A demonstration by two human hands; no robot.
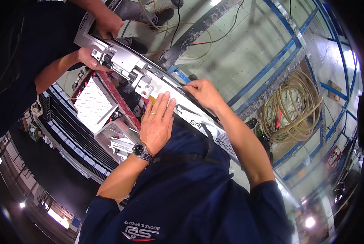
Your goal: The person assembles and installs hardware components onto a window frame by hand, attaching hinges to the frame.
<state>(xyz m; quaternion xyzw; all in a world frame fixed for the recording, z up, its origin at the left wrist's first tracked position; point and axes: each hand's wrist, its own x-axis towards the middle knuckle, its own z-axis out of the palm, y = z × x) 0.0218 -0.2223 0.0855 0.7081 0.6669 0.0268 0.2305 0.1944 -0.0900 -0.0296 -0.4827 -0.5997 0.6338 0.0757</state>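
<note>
A long white aluminium profile (194, 114) with printed protective film runs diagonally in front of my body. My left hand (158, 120), with a watch on the wrist, lies flat on its near side with the fingers stretched out. At the far edge of the profile, my right hand (203, 92) has thumb and fingers pinched together by a dark strip (165, 76); what is between the fingertips is hidden. Silver hinge hardware (126, 62) sits on the profile to the left of my hands. A yellow piece (152, 99) shows beside my left fingertips.
A co-worker's hands (108, 24) hold the profile's far left end. Below the profile are a red-edged cart (116, 96), a white box (93, 105) and a clear bin (109, 136) with metal parts. Coiled hose (289, 107) hangs by blue metal frames (267, 73) at right. Cables cross the floor.
</note>
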